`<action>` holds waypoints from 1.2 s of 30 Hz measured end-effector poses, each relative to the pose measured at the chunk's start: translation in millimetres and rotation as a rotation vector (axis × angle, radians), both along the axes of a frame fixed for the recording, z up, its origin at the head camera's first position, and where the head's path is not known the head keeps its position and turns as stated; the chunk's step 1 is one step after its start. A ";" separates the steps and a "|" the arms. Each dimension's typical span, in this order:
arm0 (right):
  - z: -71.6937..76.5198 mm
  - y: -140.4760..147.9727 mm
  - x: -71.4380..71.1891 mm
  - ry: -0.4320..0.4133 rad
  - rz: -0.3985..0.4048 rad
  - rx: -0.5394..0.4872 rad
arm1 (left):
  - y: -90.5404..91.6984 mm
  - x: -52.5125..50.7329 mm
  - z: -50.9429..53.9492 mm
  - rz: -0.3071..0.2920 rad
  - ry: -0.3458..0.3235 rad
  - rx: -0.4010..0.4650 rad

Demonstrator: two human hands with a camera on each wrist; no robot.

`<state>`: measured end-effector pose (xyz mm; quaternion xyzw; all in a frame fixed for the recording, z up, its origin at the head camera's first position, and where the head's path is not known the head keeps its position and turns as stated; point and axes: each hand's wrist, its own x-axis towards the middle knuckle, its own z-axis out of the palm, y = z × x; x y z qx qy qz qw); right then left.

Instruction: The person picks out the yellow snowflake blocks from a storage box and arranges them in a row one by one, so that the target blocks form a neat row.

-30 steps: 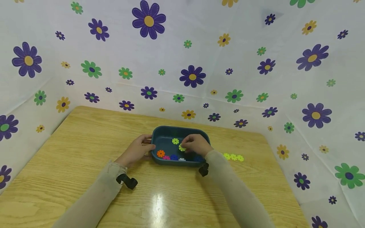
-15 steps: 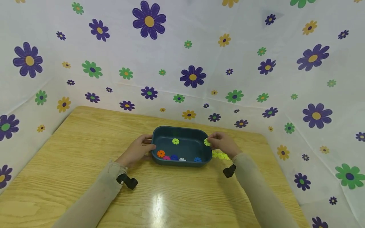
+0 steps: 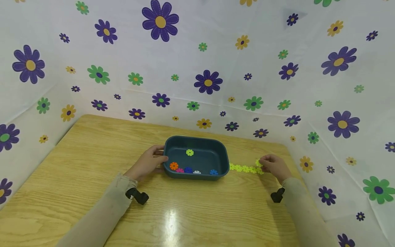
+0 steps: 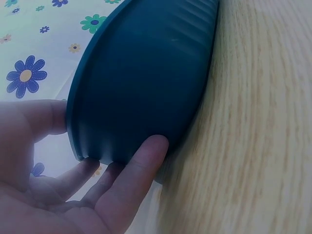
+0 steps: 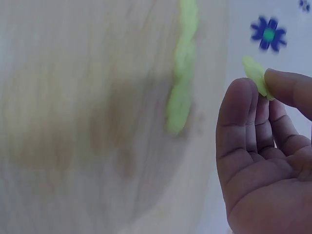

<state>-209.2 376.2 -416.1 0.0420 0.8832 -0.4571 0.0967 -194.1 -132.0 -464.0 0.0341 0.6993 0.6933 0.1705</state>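
Observation:
My right hand (image 3: 275, 167) pinches a yellow-green notched disc (image 3: 258, 162) between thumb and fingers. It hovers by the right end of a row of similar yellow-green discs (image 3: 246, 168) lying on the table. The right wrist view shows the pinched disc (image 5: 255, 75) nearly edge-on, apart from the blurred row (image 5: 183, 73). My left hand (image 3: 148, 162) grips the left end of a dark teal plastic tub (image 3: 197, 177), thumb at the rim. Its other fingertips (image 4: 155, 146) touch the tub's outer wall in the left wrist view.
Inside the tub lie a yellow-green disc (image 3: 189, 152), an orange disc (image 3: 174, 166), a blue disc (image 3: 214, 172) and several others along the near wall. The wooden table (image 3: 154, 212) meets a flower-printed cloth (image 3: 172, 61) at its back and sides.
My right hand has lifted a yellow-green disc out of the tub and carried it right, past the tub's edge, to the row's far end. The left hand has stayed at the tub.

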 end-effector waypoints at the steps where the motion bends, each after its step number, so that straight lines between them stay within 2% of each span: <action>1: -1.6 6.0 1.2 -0.003 -0.011 0.007 | 0.1 0.0 0.3 0.001 0.000 0.001; 9: -14.0 38.8 4.8 -0.051 -0.060 0.059 | 0.6 0.2 0.8 0.005 0.003 -0.006; 21: -21.8 45.3 4.6 -0.082 -0.140 0.050 | 0.5 0.5 1.0 0.005 0.004 -0.006; 29: -28.8 43.6 0.6 -0.070 -0.126 0.162 | 0.6 -1.0 -1.6 0.008 -0.011 0.010; 36: -29.1 41.2 0.5 -0.076 -0.107 0.190 | 0.1 -1.0 -0.9 0.007 -0.011 0.015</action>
